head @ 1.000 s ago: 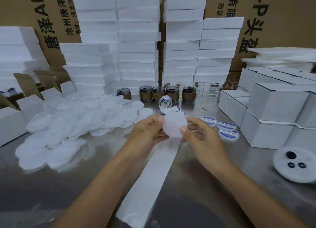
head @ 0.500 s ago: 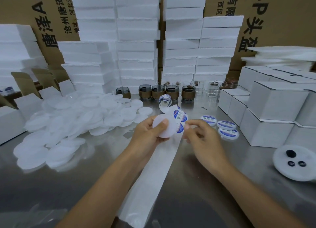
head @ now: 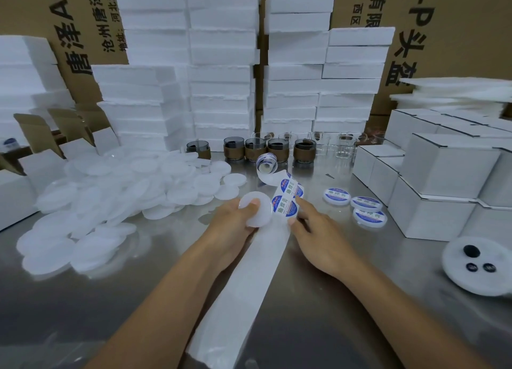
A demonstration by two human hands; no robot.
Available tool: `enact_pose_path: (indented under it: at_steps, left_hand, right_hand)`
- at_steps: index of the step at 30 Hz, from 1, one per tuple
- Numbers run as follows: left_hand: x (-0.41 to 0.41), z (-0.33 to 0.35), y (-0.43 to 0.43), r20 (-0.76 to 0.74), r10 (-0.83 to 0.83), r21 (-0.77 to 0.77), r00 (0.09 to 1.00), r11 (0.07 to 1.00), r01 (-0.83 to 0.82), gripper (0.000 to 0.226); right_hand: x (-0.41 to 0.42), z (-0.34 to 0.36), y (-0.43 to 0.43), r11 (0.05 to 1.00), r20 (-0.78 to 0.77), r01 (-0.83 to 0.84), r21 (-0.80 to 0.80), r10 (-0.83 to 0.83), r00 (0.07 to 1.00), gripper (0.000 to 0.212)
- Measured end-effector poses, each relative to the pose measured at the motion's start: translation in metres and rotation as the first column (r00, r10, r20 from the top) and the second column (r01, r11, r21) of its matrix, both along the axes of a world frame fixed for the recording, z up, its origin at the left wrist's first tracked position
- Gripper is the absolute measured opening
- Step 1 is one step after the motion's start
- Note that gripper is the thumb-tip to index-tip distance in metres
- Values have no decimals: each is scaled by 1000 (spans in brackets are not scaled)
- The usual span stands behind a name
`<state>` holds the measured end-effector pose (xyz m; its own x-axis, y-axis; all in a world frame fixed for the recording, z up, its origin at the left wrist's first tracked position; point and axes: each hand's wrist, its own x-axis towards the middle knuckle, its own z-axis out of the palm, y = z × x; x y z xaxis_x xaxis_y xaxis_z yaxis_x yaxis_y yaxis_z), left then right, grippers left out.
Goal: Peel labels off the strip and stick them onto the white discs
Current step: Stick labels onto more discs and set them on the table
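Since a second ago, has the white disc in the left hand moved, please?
Yes: against the label roll, the white disc shifted left, from just right of it to just left.

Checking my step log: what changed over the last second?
Right hand let go of the disc and moved to the strip, pinching the edge of a label. Left hand holds the disc alone. Labelled discs and pile stayed.
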<state>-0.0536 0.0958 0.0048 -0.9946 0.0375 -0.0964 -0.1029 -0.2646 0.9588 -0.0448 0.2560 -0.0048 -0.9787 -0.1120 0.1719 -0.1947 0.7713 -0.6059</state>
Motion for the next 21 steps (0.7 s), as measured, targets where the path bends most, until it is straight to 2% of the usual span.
enact_pose_path:
  at_steps: [3,6,9,12,14,16,19,21]
  left_hand:
    - [-1,-2,2,-18,-78,54,997,995,78,22]
    - [-1,-4,3,-36,-125,91,992,988,128,17]
    - [-2,-5,2,-17,-136,86,990,987,137,16]
    - [-3,-6,1,-6,-82,28,997,996,83,13]
    - [-2,-6,1,-17,-47,-28,999,999,47,17]
    - [-1,-5,1,-3,-5,-39,1000,999,5,22]
    - [3,-2,0,8,39,-58,999,998,-38,27]
    - [5,0,1,-22,4,-74,1000,997,-6,27]
  right_hand:
    - [2,4,-1,985,20,25,-171,-22,1000,41]
    - [4,9,-1,916,10,50,-398,-50,999,29]
    - [3,12,1,782,-27,107,-614,-155,987,14]
    - [4,17,4,603,65,168,-780,-189,980,17]
    - [7,20,3,512,121,168,-842,-126,985,21]
    - [10,22,3,469,117,125,-874,-46,992,25]
    - [13,23,3,475,75,41,-879,53,996,31]
    - [13,22,3,505,72,20,-863,83,994,33]
